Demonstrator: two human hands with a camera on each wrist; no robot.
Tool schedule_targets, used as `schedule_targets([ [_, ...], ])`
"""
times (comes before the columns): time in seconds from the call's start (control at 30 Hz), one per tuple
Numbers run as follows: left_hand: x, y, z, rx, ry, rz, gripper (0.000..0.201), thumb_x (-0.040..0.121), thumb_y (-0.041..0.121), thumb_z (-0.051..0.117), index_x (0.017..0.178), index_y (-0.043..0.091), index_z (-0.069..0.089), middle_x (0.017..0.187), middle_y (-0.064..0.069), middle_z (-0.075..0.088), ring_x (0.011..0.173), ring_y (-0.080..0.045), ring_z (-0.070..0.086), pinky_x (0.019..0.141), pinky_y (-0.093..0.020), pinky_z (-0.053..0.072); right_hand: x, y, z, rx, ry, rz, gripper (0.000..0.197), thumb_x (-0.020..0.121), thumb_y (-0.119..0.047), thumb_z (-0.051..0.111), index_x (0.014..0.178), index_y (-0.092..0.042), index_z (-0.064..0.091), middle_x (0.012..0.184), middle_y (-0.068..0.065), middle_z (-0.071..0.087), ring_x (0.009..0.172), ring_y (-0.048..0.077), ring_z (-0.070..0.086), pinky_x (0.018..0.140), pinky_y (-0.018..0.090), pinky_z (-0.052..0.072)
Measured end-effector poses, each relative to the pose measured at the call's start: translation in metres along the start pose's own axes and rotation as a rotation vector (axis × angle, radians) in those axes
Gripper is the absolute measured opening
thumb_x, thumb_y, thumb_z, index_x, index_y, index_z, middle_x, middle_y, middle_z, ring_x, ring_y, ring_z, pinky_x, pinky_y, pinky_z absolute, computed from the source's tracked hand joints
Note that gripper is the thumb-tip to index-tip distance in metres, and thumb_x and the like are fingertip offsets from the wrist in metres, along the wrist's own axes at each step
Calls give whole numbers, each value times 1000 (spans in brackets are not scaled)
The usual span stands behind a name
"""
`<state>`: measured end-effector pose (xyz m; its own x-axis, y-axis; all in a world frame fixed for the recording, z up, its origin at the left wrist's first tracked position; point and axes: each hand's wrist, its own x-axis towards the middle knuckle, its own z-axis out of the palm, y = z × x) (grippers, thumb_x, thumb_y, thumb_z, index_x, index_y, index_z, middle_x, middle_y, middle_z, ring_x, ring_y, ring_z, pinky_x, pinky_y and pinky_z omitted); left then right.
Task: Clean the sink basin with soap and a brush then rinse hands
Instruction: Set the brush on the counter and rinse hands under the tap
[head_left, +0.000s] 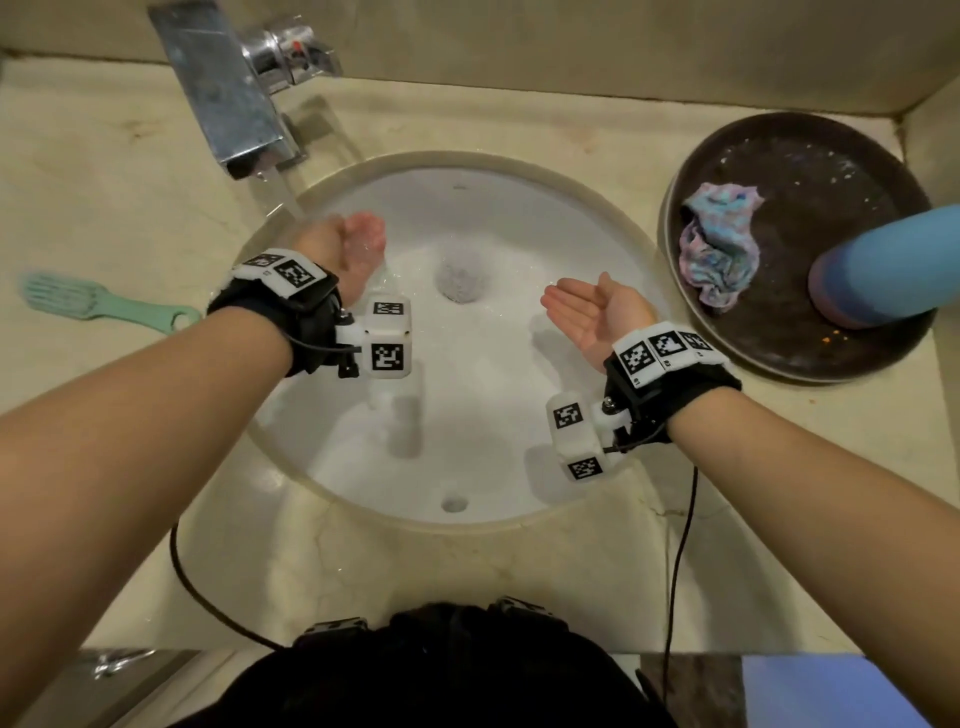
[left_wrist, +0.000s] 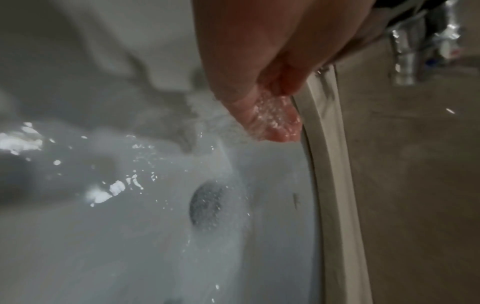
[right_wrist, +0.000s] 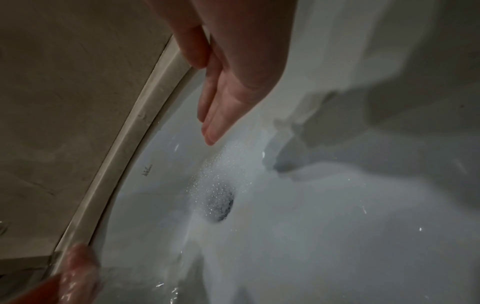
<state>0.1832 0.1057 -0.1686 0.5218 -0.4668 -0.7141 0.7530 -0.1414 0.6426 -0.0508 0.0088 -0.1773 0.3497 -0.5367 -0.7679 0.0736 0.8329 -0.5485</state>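
The left hand (head_left: 353, 249) is cupped palm-up under the stream of water (head_left: 288, 200) from the tap (head_left: 234, 98), fingers relaxed and gripping nothing; in the left wrist view its wet fingertips (left_wrist: 275, 125) glisten with running water. The right hand (head_left: 592, 312) is held apart from it, across the sink (head_left: 597, 218), palm up with fingers straight and together, also empty and out of the stream. In the right wrist view those fingers (right_wrist: 221, 115) point down toward the drain (right_wrist: 219, 203), which sits between the two hands and slightly beyond them, ringed by what looks like soap foam, though the blur makes this hard to confirm.

The green brush (head_left: 98, 304) lies on the counter (head_left: 104, 171) outside the left wrist, well apart from both hands and clear of the basin. Beyond the right hand, on the counter, stands a dark round tray (head_left: 769, 358) holding a crumpled pink-and-blue cloth (head_left: 719, 249) and a blue bottle (head_left: 893, 270). Both wrists wear black straps with white marker blocks.
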Motion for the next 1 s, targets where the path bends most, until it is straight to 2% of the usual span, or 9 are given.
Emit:
schedule_targets([
  [0.07,-4,1,22,14,-27,-32,41,102,12,26,140,0,36,130,-11,57,80,-11,62,77,-15,50,-1,-3,-1,4,2,-4,51,104,-30,23,127,9,47,132,23,51,121,32,53,97,33,46],
  [0.2,-13,6,71,44,-153,-95,43,104,21,22,135,-3,42,122,-14,58,109,-21,59,90,-22,48,-1,-9,-4,16,9,-18,51,104,-30,24,127,10,47,132,24,51,121,32,53,95,33,46],
  [0.3,-16,3,91,85,-194,-108,46,104,24,21,140,-4,33,137,-18,46,125,-27,48,105,-31,39,-3,-13,-9,26,14,-28,52,104,-30,24,128,10,47,133,24,51,122,33,52,91,33,48],
  [0.63,4,-2,26,35,83,-98,51,104,29,14,143,-3,28,148,-17,33,135,-26,38,111,-32,31,-8,-19,-15,18,14,-47,53,104,-30,21,130,10,44,135,24,49,124,32,50,96,32,44],
  [0.7,4,2,4,-49,110,-52,48,105,25,14,136,-1,39,142,-15,43,129,-22,46,106,-24,37,-8,-18,-14,18,12,-50,53,104,-30,22,130,10,45,135,24,49,124,32,51,95,32,45],
  [0.77,5,10,-13,-137,149,-12,39,104,19,21,102,6,57,102,-10,63,90,-14,64,78,-13,50,-7,-17,-13,15,11,-49,53,104,-30,22,130,10,45,135,24,48,124,32,50,96,32,44],
  [0.83,6,23,-22,-300,199,-21,37,101,14,28,77,7,55,61,-4,59,54,-11,54,50,-16,46,-7,-16,-11,8,9,-50,53,104,-31,23,129,10,45,135,24,49,123,32,51,95,32,45],
  [0.9,8,30,-26,-288,232,-18,36,98,8,27,75,7,54,45,-3,55,41,-12,51,42,-18,41,-6,-15,-9,1,9,-50,53,104,-31,23,128,10,46,134,24,50,122,32,52,91,31,48],
  [1.0,3,25,-21,-142,176,11,33,99,7,28,75,9,51,41,3,57,38,-7,56,44,-15,45,-5,-14,-6,-10,14,-47,52,104,-31,24,127,9,48,132,23,51,120,31,53,89,31,49],
])
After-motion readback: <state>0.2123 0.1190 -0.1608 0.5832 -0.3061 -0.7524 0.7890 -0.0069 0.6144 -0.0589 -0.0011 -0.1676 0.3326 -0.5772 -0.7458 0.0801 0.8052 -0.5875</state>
